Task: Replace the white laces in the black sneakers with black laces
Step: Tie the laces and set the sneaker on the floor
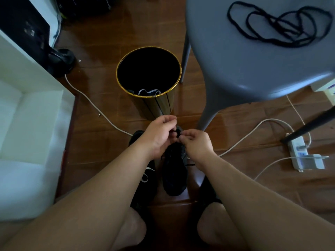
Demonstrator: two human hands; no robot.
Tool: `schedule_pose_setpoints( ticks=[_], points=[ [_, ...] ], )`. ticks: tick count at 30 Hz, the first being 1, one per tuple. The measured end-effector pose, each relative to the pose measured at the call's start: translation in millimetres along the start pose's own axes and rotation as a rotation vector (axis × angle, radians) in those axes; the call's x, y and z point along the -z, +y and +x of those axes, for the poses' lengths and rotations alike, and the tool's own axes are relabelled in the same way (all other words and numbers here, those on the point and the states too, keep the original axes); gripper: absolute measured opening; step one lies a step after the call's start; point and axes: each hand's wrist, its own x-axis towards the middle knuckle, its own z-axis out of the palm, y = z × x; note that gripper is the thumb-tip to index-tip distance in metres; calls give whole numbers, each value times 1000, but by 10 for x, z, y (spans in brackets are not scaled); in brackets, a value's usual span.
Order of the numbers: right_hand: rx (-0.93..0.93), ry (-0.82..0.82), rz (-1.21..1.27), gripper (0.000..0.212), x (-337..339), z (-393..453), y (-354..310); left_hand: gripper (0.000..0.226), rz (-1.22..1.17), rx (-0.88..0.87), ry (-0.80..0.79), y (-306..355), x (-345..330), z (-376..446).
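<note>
Two black sneakers sit on the wooden floor between the person's knees. The right sneaker (175,171) lies at the centre of the view, and both hands meet over its far end at twelve o'clock of the shoe. The left hand (159,136) has its fingers curled, pinching what looks like a black lace; the right hand (194,142) pinches the same dark strand from three o'clock. The strand itself is mostly hidden by the fingers. A short black end (190,164) trails out at the shoe's right side.

The left sneaker (148,178), at nine o'clock of the first, still shows a white lace (147,173). A spare black lace (277,24) lies coiled on the grey stool (253,69) at one o'clock. White laces (149,92) lie in the bin (148,75).

The lace is likely light, limp and slightly grippy; it is best held near its stiff tip for feeding through eyelets. The shoe is soft and will probably shift unless steadied.
</note>
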Motion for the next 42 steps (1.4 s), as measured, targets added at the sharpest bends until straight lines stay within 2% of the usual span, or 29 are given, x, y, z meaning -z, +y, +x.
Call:
schedule_pose_setpoints(
  ticks=[4, 8, 11, 13, 18, 22, 24, 26, 30, 34, 38, 42],
  points=[
    [145, -236, -79, 26, -74, -87, -81, 18, 20, -8, -85, 92, -49, -37],
    [85, -240, -61, 8, -61, -66, -93, 17, 58, -74, -33, 152, 9, -44],
    [49, -222, -51, 18, -26, -20, -78, 22, 207, -60, 90, 65, 119, 16],
    [74, -266, -75, 25, 11, 1, -88, 20, 292, 41, 66, -69, 171, 25],
    [177, -401, -475, 17, 108, 77, -231, 25, 423, 103, -119, -378, 224, -34],
    [437, -396, -906, 17, 107, 95, -355, 37, 473, 134, -80, -387, 219, -82],
    [535, -361, -992, 9, 61, 63, -347, 43, 476, 155, -80, -379, 227, -98],
    [596, -304, -962, 13, 18, 29, -281, 36, 464, 186, -84, -373, 235, -109],
    [602, -204, -836, 23, -6, 14, -171, 26, 348, 259, -75, -439, 284, -99],
    [579, -164, -779, 24, 5, 17, -132, 24, 392, 249, -103, -487, 321, -83],
    [430, -154, -610, 12, 51, 30, -78, 34, 474, 192, 34, -487, 299, -31],
    [230, -256, -228, 15, 35, -1, 3, 34, 288, 196, 205, -494, 309, 60]
  ],
)
